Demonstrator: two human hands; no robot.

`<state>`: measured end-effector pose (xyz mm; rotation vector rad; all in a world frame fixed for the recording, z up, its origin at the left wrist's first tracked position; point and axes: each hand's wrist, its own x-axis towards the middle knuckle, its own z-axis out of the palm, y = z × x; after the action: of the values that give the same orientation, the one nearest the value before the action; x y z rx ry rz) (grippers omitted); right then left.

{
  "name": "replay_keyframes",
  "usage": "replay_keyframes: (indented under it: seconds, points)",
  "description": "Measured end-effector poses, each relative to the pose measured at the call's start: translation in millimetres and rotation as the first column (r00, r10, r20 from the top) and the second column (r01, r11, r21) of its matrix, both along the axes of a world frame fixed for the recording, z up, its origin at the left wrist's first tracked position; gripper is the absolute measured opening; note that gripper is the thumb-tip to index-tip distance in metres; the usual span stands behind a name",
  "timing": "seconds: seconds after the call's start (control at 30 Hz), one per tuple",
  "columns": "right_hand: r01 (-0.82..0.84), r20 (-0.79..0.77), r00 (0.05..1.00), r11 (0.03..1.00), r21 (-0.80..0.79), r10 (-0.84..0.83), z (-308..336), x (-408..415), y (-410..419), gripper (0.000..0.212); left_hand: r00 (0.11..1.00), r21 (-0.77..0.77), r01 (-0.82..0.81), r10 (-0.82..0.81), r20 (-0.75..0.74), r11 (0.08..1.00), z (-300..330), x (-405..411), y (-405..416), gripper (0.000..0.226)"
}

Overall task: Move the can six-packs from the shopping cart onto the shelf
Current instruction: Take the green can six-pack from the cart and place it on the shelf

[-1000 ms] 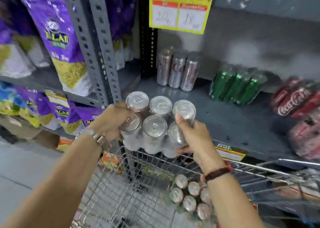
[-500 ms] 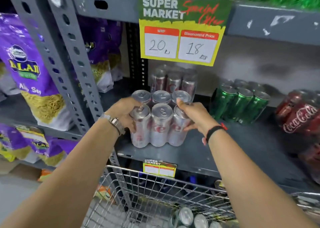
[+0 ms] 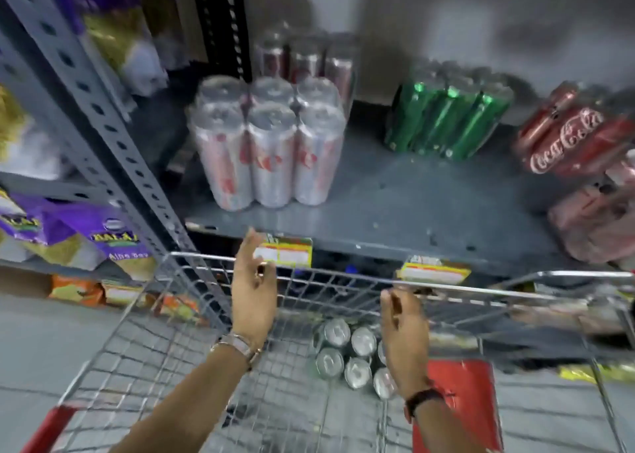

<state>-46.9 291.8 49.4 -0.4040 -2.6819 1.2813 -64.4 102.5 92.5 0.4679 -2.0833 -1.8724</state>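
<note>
A silver six-pack (image 3: pixel 269 150) stands upright on the grey shelf (image 3: pixel 412 208), near its front left, with another silver pack (image 3: pixel 305 57) behind it. A further silver six-pack (image 3: pixel 347 351) lies in the wire shopping cart (image 3: pixel 330 277), partly hidden by my right hand. My left hand (image 3: pixel 254 291) hovers open over the cart's far rim, fingers apart, holding nothing. My right hand (image 3: pixel 405 335) is open above the cart, just right of the pack's can tops, not touching them as far as I can tell.
A green six-pack (image 3: pixel 446 119) and red cola packs (image 3: pixel 570 139) sit further right on the shelf. A perforated steel upright (image 3: pixel 103 122) borders the shelf's left side, with purple snack bags (image 3: pixel 79 232) beyond it. Price tags (image 3: pixel 285 251) hang on the shelf's front edge.
Both hands let go of the silver six-pack, which now stands on the shelf, and drew back down over the cart. The view tilted downward.
</note>
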Motion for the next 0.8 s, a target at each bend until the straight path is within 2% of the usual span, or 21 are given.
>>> replay_keyframes:
  seconds: [0.07,0.13,0.27,0.33,0.43,0.5,0.53,0.6,0.67,0.7,0.8]
  points:
    - [0.015,0.129,0.991,0.999,0.039,-0.020,-43.2,17.3,20.5,0.029,0.998,-0.213,0.052,-0.060,-0.034,0.976,-31.5,10.1,17.3,0.045]
    - [0.049,0.267,0.961,0.996,0.079,-0.068,-77.1,27.1,35.1,0.026,0.992,-0.330,0.106,-0.124,-0.034,0.938,-60.3,15.8,31.2,0.052]
    - [0.088,0.530,0.845,0.996,-0.001,-0.074,-123.3,33.9,49.0,0.057,0.961,-0.484,0.249,-0.276,0.016,0.839,-120.2,25.1,53.4,0.063]
    - [0.128,0.573,0.816,0.990,-0.051,-0.076,-138.2,33.0,53.1,0.064,0.958,-0.568,0.265,-0.280,0.062,0.779,-143.5,26.1,61.9,0.063]
    - [0.204,0.541,0.828,0.978,-0.046,-0.147,-154.3,33.4,53.2,0.075,0.951,-0.588,0.305,-0.274,0.145,0.749,-176.9,33.1,70.1,0.067]
    - [0.234,0.496,0.850,0.971,-0.051,-0.178,-163.2,40.6,47.4,0.076,0.920,-0.528,0.388,-0.287,0.265,0.755,-196.7,40.7,76.3,0.075]
    - [0.267,0.485,0.857,0.956,-0.124,-0.176,-166.6,45.6,44.3,0.072,0.885,-0.452,0.438,-0.283,0.371,0.778,-207.0,42.2,79.8,0.078]
    - [0.373,0.480,0.854,0.881,-0.292,-0.203,-178.6,53.7,44.2,0.058,0.780,-0.162,0.462,-0.312,0.542,0.872,-212.4,38.9,88.1,0.079]
    - [0.460,0.531,0.827,0.763,-0.454,-0.183,-183.2,54.1,51.3,0.049,0.725,0.165,0.392,-0.414,0.550,0.905,-214.7,31.5,95.1,0.072]
    - [0.483,0.574,0.806,0.720,-0.498,-0.145,-181.5,51.8,54.8,0.048,0.706,0.265,0.363,-0.449,0.548,0.893,-215.2,27.4,96.7,0.070]
    - [0.498,0.643,0.765,0.655,-0.569,-0.024,-172.6,46.9,59.8,0.052,0.677,0.378,0.300,-0.475,0.563,0.876,-222.8,18.8,94.3,0.064]
